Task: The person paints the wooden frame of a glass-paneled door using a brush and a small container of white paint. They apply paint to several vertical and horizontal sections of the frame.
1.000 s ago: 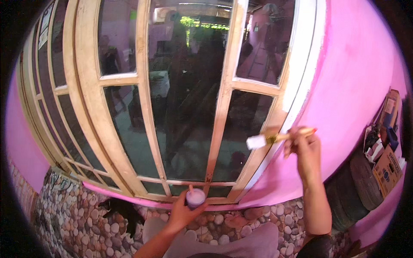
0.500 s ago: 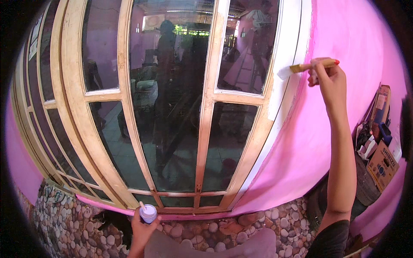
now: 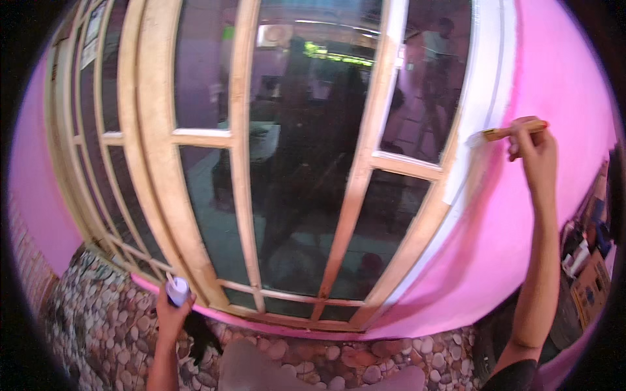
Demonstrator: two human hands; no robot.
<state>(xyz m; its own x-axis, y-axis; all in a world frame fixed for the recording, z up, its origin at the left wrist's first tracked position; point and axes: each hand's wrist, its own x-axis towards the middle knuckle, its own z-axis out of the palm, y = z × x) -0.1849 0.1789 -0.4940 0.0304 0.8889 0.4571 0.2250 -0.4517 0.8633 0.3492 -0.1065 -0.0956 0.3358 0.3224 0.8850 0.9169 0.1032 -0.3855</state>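
1. Pinching the brush in our right hand, we hold it sideways, apparently so its bristles meet the white part of the frame.
2. Our left hand curls round the cup, low left, mouth up, likely against spills.
3. Glass borders the frame; past our right forearm stands a box.

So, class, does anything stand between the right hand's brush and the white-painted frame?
Nothing visible does: the brush in the right hand reaches the white-painted frame. The cup in the left hand is off to the lower left.
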